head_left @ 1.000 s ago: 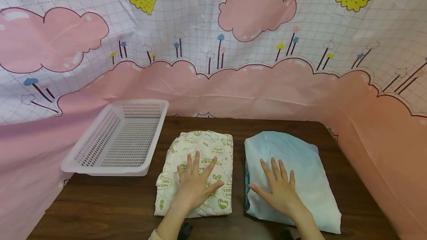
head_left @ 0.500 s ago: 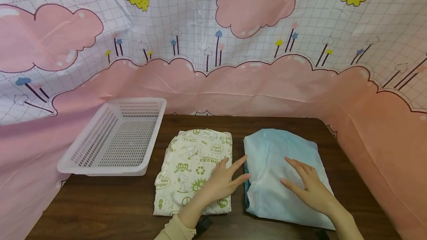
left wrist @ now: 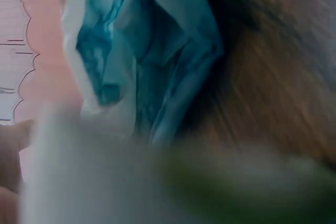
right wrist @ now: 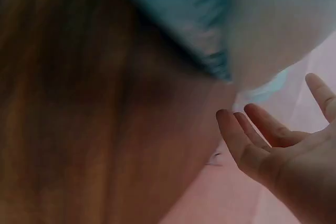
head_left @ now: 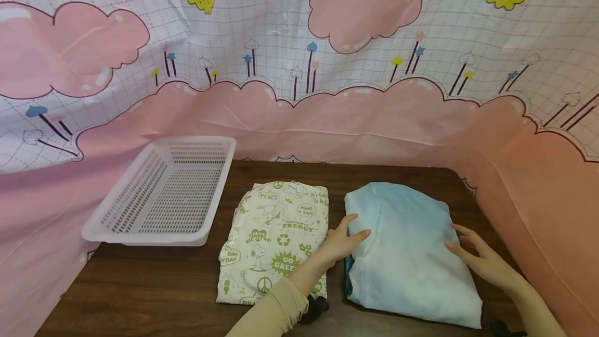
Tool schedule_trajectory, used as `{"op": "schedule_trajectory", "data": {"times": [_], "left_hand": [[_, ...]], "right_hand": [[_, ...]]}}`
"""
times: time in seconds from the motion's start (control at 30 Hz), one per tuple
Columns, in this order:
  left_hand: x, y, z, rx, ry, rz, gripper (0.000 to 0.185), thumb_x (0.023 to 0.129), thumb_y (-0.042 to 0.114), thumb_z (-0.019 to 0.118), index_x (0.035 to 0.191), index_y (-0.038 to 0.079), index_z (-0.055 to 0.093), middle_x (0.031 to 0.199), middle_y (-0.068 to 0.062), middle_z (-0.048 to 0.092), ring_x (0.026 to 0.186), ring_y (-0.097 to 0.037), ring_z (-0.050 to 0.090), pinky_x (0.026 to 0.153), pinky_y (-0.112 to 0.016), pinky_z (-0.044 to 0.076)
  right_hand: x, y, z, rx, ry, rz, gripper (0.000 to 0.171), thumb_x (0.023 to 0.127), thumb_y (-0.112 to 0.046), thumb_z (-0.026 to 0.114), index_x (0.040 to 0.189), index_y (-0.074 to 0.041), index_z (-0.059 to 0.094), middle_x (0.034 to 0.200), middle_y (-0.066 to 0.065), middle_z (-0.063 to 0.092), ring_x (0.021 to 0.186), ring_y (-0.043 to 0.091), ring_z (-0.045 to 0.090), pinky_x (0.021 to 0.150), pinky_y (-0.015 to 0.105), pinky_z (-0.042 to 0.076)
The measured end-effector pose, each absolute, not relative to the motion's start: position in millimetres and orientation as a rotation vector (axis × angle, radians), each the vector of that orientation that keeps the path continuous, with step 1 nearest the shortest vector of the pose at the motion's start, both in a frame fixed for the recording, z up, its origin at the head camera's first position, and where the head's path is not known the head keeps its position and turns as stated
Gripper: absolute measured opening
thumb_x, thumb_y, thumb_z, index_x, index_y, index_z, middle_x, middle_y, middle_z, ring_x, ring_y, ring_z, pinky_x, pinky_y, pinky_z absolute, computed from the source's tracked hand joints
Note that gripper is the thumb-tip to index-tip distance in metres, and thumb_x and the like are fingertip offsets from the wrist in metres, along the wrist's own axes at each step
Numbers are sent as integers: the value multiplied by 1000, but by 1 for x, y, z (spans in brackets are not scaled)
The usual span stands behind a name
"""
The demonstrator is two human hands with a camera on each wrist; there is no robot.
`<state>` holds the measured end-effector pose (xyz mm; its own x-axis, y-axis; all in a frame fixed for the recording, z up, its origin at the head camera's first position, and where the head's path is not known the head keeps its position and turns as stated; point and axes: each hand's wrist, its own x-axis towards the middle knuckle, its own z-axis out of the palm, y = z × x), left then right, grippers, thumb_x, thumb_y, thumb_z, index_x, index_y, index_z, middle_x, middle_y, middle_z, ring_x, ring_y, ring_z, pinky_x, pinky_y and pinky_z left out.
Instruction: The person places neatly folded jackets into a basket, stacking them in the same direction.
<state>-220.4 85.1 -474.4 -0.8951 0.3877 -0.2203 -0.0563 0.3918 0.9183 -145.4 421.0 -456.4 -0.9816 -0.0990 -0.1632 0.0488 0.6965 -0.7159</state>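
A folded light blue cloth [head_left: 407, 254] lies on the right side of the dark wooden table [head_left: 154, 285]. My left hand [head_left: 354, 226] rests at the cloth's left edge, thumb and fingers lying on top of it. At the right edge is my right hand [head_left: 456, 238], fingers straight and just touching the side. In the right wrist view that hand [right wrist: 273, 140] is spread beside the blue cloth [right wrist: 273, 19]. The left wrist view is blurred and shows the stacked layers of the blue cloth [left wrist: 142, 66] from very close.
A folded cream cloth with green cartoon print [head_left: 276, 233] lies just left of the blue one, under my left forearm. A white perforated plastic basket [head_left: 145, 237] stands at the table's left. A pink cloud-pattern sheet [head_left: 374, 124] walls in the back and sides.
My left hand slid off the printed cloth rightward to the blue cloth's left edge. The right hand moved from the top of the blue cloth out to its right edge.
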Motion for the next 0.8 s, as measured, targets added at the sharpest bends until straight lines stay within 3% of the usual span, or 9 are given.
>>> {"op": "schedule_trajectory", "data": {"times": [0.17, 0.3, 0.4, 0.47, 0.53, 0.6, 0.7, 0.77, 0.8], "left_hand": [[-224, 100, -480, 215, 2286, 1469, 62, 90, 47, 67, 145, 33, 44, 147, -32, 30, 134, -56, 26, 96, -70, 34], [-228, 106, -481, 214, 2226, 1486, 62, 89, 46, 69, 145, 35, 44, 151, -21, 34, 135, -48, 34, 94, -63, 41], [-233, 109, -483, 199, 2123, 1511, 62, 89, 47, 69, 144, 38, 43, 151, -11, 38, 116, -36, 53, 71, -49, 49], [-235, 111, -485, 187, 2060, 1525, 62, 88, 47, 69, 144, 40, 43, 148, -8, 41, 93, -27, 57, 54, -38, 41], [-237, 111, -487, 181, 2005, 1540, 62, 88, 46, 70, 143, 41, 42, 146, -8, 42, 85, -23, 53, 47, -34, 30], [-237, 110, -490, 195, 1967, 1561, 62, 88, 44, 71, 143, 42, 42, 146, -8, 41, 95, -24, 55, 51, -35, 36], [-235, 107, -494, 252, 1913, 1576, 65, 88, 38, 72, 145, 42, 41, 150, -7, 37, 123, -30, 49, 77, -48, 48], [-233, 107, -497, 289, 1877, 1586, 68, 89, 34, 73, 147, 40, 38, 153, -7, 32, 134, -35, 40, 96, -58, 41], [-232, 106, -497, 307, 1870, 1581, 70, 88, 32, 74, 148, 40, 37, 154, -7, 31, 136, -35, 38, 100, -60, 38]], "right_hand": [[-145, 435, -473, 54, 2620, -1231, 73, 105, -38, 44, 156, -3, 5, 149, 36, 14, 129, 54, 26, 83, 63, 44], [-147, 441, -479, 96, 2453, -1396, 73, 105, -37, 41, 156, -6, 0, 150, 34, 10, 132, 57, 22, 84, 60, 47], [-150, 445, -480, 103, 2341, -1501, 69, 106, -34, 41, 156, -9, 0, 154, 30, 1, 136, 55, 16, 85, 59, 47], [-152, 447, -479, 78, 2300, -1537, 67, 106, -32, 40, 157, -11, 2, 156, 28, -5, 136, 53, 18, 86, 57, 48], [-155, 448, -479, 54, 2259, -1566, 65, 106, -30, 40, 157, -12, 3, 157, 26, -13, 137, 53, 14, 88, 56, 47], [-156, 448, -479, 31, 2225, -1578, 63, 106, -28, 40, 157, -14, 5, 157, 23, -17, 140, 42, 16, 93, 54, 43], [-158, 447, -482, -20, 2193, -1580, 63, 106, -23, 41, 158, -15, 7, 157, 20, -21, 142, 40, 2, 98, 51, 37], [-158, 445, -485, -40, 2188, -1569, 64, 105, -20, 43, 158, -17, 8, 157, 19, -20, 141, 38, -1, 99, 49, 34], [-159, 444, -487, -46, 2189, -1560, 65, 104, -20, 44, 158, -18, 9, 158, 18, -21, 139, 44, -10, 100, 50, 32]]}}
